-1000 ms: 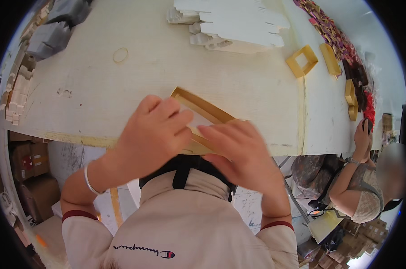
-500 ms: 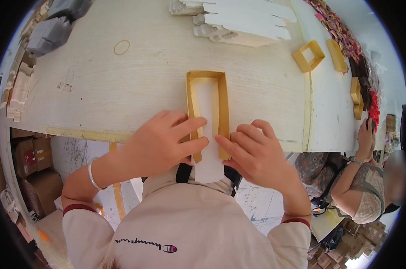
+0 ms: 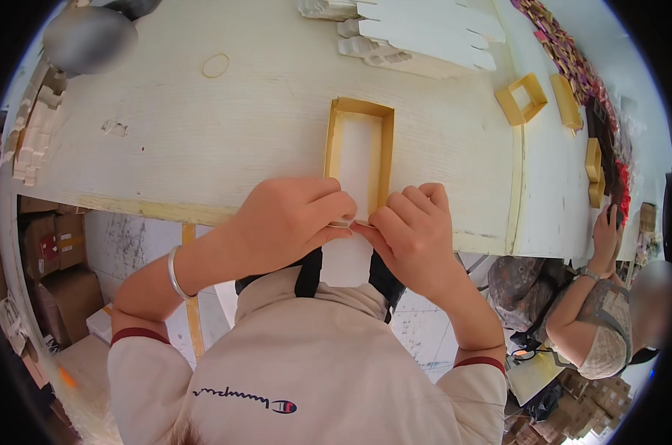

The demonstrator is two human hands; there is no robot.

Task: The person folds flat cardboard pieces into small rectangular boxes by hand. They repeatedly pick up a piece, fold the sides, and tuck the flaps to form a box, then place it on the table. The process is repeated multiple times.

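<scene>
A long gold cardboard box (image 3: 386, 152) lies open-topped at the table's front edge, its far end folded up. From its near end a white flap (image 3: 345, 263) sticks out past the edge toward my body. My left hand (image 3: 295, 215) pinches the box's left near end flap between thumb and fingers. On the opposite side my right hand (image 3: 414, 230) is closed on the right near end flap. Both flaps are bent inward, and their tips almost meet between my thumbs. My fingers cover much of the near corners.
Flat white cardboard blanks (image 3: 425, 37) are stacked at the back. Gold box frames (image 3: 521, 100) stand at the right, and a thin rubber band (image 3: 215, 66) lies at the back left. A co-worker (image 3: 592, 319) sits at the right. Brown cartons (image 3: 69, 297) fill a shelf below left.
Both hands have come closer together and folded the near end flaps inward. In the picture, the box sits slightly farther right and up.
</scene>
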